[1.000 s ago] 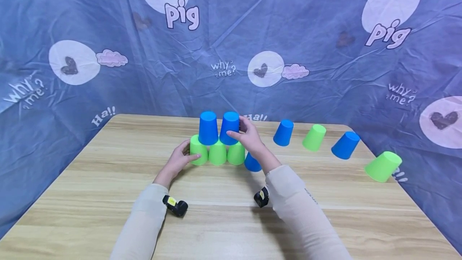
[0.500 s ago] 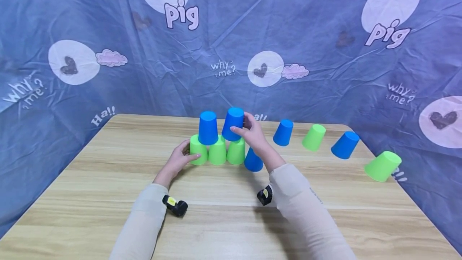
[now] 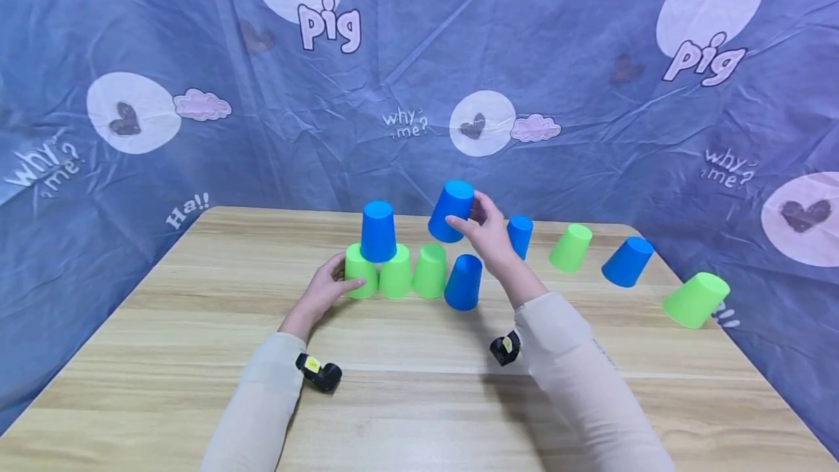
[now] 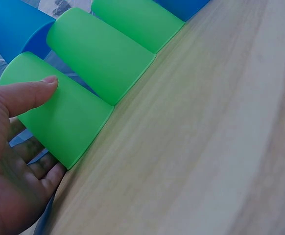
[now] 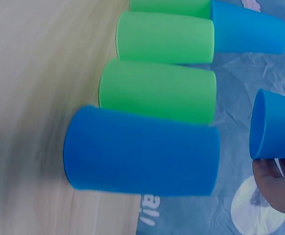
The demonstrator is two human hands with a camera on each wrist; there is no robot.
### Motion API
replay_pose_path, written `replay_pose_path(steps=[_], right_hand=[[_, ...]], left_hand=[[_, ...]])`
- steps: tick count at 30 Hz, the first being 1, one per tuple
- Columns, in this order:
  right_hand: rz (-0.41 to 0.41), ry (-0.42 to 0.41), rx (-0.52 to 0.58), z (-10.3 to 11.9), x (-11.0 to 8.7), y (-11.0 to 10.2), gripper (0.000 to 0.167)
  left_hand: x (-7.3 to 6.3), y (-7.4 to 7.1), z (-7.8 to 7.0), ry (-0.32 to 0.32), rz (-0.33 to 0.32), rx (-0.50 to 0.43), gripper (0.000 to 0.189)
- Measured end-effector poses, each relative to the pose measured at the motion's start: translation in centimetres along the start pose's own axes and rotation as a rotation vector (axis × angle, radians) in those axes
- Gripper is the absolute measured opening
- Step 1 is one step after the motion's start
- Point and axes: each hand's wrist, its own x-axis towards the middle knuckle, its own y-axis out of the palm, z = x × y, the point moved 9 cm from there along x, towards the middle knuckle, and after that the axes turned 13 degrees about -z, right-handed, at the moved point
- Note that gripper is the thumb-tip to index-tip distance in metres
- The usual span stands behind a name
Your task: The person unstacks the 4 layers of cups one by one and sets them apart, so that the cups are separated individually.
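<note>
Three upside-down green cups stand in a row in the head view. My left hand (image 3: 323, 288) holds the leftmost green cup (image 4: 59, 112), thumb on its near side and fingers around its far side. One blue cup (image 3: 378, 231) sits upside down across the left and middle green cup (image 3: 395, 272). My right hand (image 3: 488, 230) grips another blue cup (image 3: 451, 211) in the air, slightly tilted, above and right of the right green cup (image 3: 430, 270). A blue cup (image 5: 142, 152) stands on the table at the row's right end.
Farther right on the wooden table (image 3: 393, 399) stand a blue cup (image 3: 521, 233), partly behind my right hand, a green cup (image 3: 571, 248), a blue cup (image 3: 627, 262) and a green cup (image 3: 696, 300). A patterned blue cloth (image 3: 419, 42) hangs behind the table.
My right hand has lifted the right-hand upper blue cup off the green cups and carried it up and to the right. My left hand has stayed at the leftmost green cup.
</note>
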Motion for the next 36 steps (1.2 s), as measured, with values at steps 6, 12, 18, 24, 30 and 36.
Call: replay_pose_path(steps=[6,12,18,24,30,36], right_hand=[[-0.076,-0.032,0.029,-0.2,0.6,-2.5,0.060],[-0.128,-0.051,0.009,-0.8,0.9,-4.4,0.060],[-0.161,-0.049,-0.017,-1.1,0.9,-6.1,0.061],[-0.186,-0.050,0.000,-1.5,0.6,-7.6,0.060],[-0.186,-0.042,0.014,-2.5,0.3,-9.2,0.061],[-0.172,-0.011,-0.008,-3.7,-0.3,-10.6,0.066]], left_hand=[[-1.0,-0.1,-1.6,-0.006,0.004,0.000,0.062],[-1.2,-0.2,-2.0,-0.005,0.001,0.001,0.061],[-0.1,-0.2,-0.1,-0.012,-0.009,0.000,0.063],[-0.1,-0.1,-0.1,-0.004,-0.013,0.008,0.062],[-0.1,0.0,-0.1,-0.009,-0.007,0.000,0.063],[0.0,0.0,0.0,-0.004,-0.009,0.006,0.062]])
